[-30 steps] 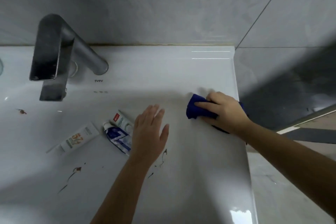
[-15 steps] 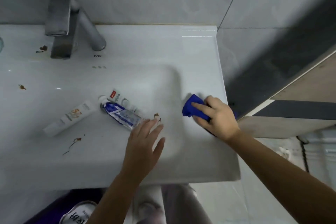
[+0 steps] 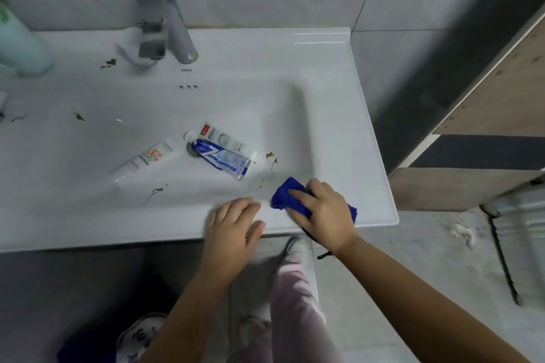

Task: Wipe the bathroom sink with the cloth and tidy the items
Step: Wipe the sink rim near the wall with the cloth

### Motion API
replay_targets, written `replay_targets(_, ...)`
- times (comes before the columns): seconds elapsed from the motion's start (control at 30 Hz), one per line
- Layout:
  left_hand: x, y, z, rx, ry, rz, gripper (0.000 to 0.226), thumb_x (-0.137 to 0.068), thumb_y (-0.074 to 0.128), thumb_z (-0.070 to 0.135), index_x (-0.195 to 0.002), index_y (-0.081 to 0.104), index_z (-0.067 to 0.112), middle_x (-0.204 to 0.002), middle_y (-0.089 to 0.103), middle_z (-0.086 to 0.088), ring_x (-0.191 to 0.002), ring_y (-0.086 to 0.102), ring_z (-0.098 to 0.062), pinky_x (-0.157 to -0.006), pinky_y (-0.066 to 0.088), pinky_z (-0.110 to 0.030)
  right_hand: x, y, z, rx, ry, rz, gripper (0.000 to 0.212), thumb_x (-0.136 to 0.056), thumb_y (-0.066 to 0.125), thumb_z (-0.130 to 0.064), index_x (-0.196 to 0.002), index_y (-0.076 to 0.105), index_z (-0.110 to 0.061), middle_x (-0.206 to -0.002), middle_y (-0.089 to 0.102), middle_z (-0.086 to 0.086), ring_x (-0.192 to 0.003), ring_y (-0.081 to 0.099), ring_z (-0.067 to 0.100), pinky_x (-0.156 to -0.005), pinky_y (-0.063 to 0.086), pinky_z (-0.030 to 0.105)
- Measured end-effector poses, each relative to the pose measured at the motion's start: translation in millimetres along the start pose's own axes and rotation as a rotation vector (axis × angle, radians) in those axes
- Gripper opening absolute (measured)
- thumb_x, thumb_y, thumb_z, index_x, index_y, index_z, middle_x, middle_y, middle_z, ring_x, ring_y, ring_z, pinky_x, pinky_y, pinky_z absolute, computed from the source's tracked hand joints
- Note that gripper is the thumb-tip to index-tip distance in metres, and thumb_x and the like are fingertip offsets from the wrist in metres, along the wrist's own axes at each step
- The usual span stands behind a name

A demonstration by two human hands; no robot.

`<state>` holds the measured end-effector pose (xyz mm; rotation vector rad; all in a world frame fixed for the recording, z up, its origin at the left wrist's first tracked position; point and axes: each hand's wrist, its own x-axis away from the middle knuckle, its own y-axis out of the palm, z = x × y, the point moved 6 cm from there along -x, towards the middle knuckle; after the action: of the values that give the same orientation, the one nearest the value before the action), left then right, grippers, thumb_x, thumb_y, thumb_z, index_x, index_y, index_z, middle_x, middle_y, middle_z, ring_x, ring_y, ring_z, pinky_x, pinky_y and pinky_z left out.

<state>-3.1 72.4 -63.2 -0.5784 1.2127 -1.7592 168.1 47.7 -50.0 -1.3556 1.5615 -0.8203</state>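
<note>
**So, cloth has worked its way down to the sink's front edge**

Basically the big change is where the wiping is happening. A second ago the right hand had the blue cloth on the sink's right-hand ledge; now it's been dragged down to the front-right corner of the sink, right at the lip of the basin. The left hand came back too: it was hovering over the tubes in the basin and now lies flat on the sink's front rim, fingers loosely spread, holding nothing. My read: the right ledge is done and the sweep is about to head into the basin.

The sink itself is white and glossy, and far from clean. Brown smears sit in the basin just beyond the cloth, another streak lies nearer the sink's front-left, and more specks sit beside the faucet at the back.

The tidying hasn't started either: three tubes lie in the middle of the basin, a white-and-orange one, a blue one and a white-green one.

The cloth is bunched up and pressed flat under the right hand's fingers, one corner poking out past the wrist side.
</note>
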Motion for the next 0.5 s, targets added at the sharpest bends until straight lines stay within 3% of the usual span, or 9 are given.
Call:
replay_targets(0.13,-1,-2,-2,-0.012,0.040,0.016,0.041,-0.085,0.044,0.040,-0.105,0.068,0.014,-0.111,0.065,-0.003,-0.102,0.046,-0.018,-0.086,0.033,-0.034,10,-42,81,0.090,0.406,0.173,0.036,-0.076,0.068,-0.027,-0.107,0.067,-0.008,-0.081,0.054,0.017,-0.071,0.055,0.037,-0.054,0.044,0.035)
replay_targets(0.2,-1,-3,-1,-0.023,0.048,0.015,0.041,-0.084,0.044,0.040,-0.104,0.068,0.014,-0.110,0.066,-0.003,-0.102,0.046,-0.018,-0.086,0.033,-0.035,12,-46,91,0.108,0.519,0.185,0.036,-0.077,0.072,-0.021,-0.109,0.066,-0.007,-0.084,0.053,0.020,-0.074,0.054,0.039,-0.055,0.042,0.035)
replay_targets(0.33,13,-17,-7,-0.093,-0.008,0.068,0.041,-0.083,0.044,0.036,-0.104,0.068,0.010,-0.112,0.066,-0.008,-0.109,0.046,-0.022,-0.092,0.036,-0.043,25,-24,31,0.080,0.352,0.155,0.033,-0.075,0.072,-0.017,-0.104,0.066,-0.003,-0.076,0.053,0.018,-0.064,0.053,0.035,-0.052,0.044,0.034)
replay_targets(0.5,61,-41,-47,-0.078,-0.168,0.165,0.042,-0.086,0.044,0.033,-0.106,0.067,0.005,-0.116,0.064,-0.012,-0.110,0.048,-0.025,-0.090,0.039,-0.040,-5,25,-56,0.015,0.130,-0.008,0.034,-0.078,0.055,-0.033,-0.100,0.067,-0.009,-0.078,0.055,0.012,-0.063,0.054,0.030,-0.050,0.041,0.030)
